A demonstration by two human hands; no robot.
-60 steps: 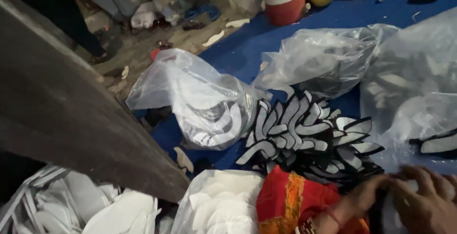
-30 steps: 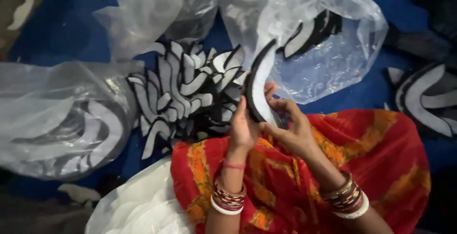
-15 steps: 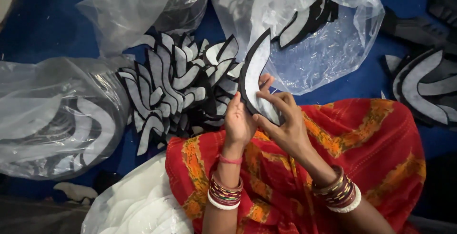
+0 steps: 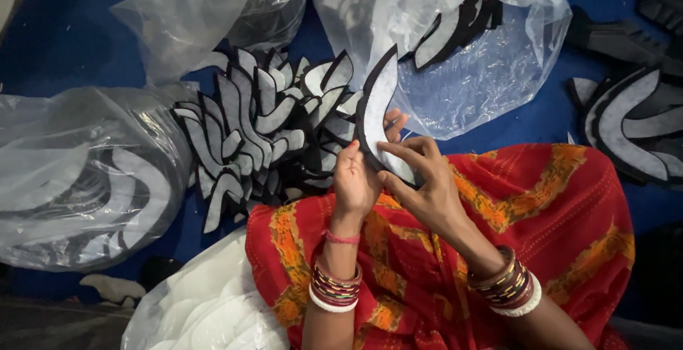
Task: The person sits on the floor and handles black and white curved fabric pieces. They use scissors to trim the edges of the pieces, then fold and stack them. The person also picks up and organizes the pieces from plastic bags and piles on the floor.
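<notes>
Working left to right, we see a clear plastic bag stuffed with curved pieces lying on the blue floor covering, sitting further towards the left edge than it did half a second ago, since our head has tipped slightly. Next comes the loose heap of black-and-grey crescent cutouts, spread as before and untouched. Below it lies a white plastic bag against our red patterned cloth.

Our left hand and right hand are close together, both pinched on one crescent cutout held upright above our lap, between the heap and the bag behind. Compared with a second ago, the piece has turned: its pale grey face now shows broadly where mostly the black edge showed then, and our right fingertips have slid lower along its inner curve. We judge the piece is being checked or peeled at its lower end, not yet set down.

Beyond it sits an open clear bag with a few cutouts inside, and further right more large crescents rest on the blue, unchanged
</notes>
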